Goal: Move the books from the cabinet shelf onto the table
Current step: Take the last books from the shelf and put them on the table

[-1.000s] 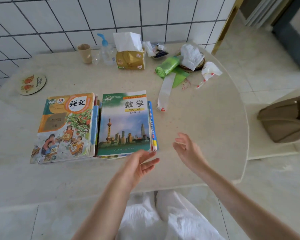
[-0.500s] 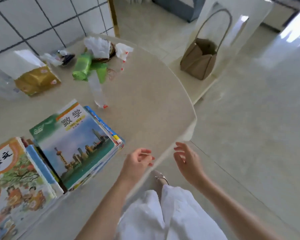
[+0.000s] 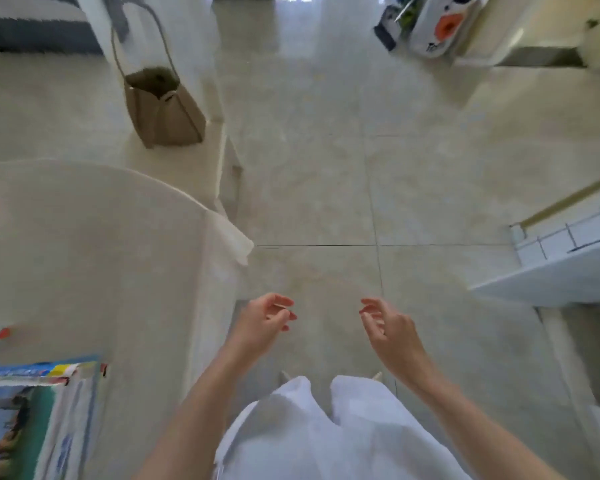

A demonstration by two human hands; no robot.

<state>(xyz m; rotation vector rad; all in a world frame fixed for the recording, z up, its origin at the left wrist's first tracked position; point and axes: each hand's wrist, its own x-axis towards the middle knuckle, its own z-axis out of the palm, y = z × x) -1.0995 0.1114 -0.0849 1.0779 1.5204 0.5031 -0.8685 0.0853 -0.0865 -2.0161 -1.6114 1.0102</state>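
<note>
Facing away from table (image 3: pixel 118 271) and books (image 3: pixel 32 410), left hand (image 3: pixel 260 323) and right hand (image 3: pixel 392 329) empty, fingers loosely apart; next, I judge, fetch more from the cabinet.

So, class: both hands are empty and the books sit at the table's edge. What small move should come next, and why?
Probably keep turning away and walk towards the cabinet for more books: the left hand and right hand hold nothing, and the books already lie on the table.
</note>
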